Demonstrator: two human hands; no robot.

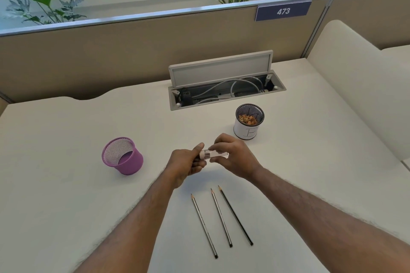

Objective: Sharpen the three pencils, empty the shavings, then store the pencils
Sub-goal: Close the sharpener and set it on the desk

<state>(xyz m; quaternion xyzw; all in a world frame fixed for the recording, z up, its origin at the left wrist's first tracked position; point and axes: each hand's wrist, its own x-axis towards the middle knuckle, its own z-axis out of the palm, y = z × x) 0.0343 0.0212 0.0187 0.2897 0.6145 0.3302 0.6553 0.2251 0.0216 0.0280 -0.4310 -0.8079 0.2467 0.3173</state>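
The pencil sharpener point(213, 154), a small capsule with a white cap end and a clear barrel, is held above the desk point(66, 184) between both hands. Its long axis runs left to right. The left hand point(186, 166) grips the cap end with curled fingers and the thumb on top. The right hand point(233, 155) pinches the clear barrel between thumb and fingertips. Whether the two parts are fully joined cannot be determined.

The left pencil point(204, 225), middle pencil point(221, 217) and right pencil point(235, 215) lie flat on the desk, nearer the person than the hands. They lie side by side without touching, points aimed away from the person. All three points appear sharpened.

Shavings point(248, 119) sit in the white-sleeved mesh cup point(246, 131), beyond the right hand. Emptying therefore appears done.

The purple mesh cup point(123, 157) stands well to the left of the left hand and is the probable store. An open cable tray point(226, 91) lies farther back.
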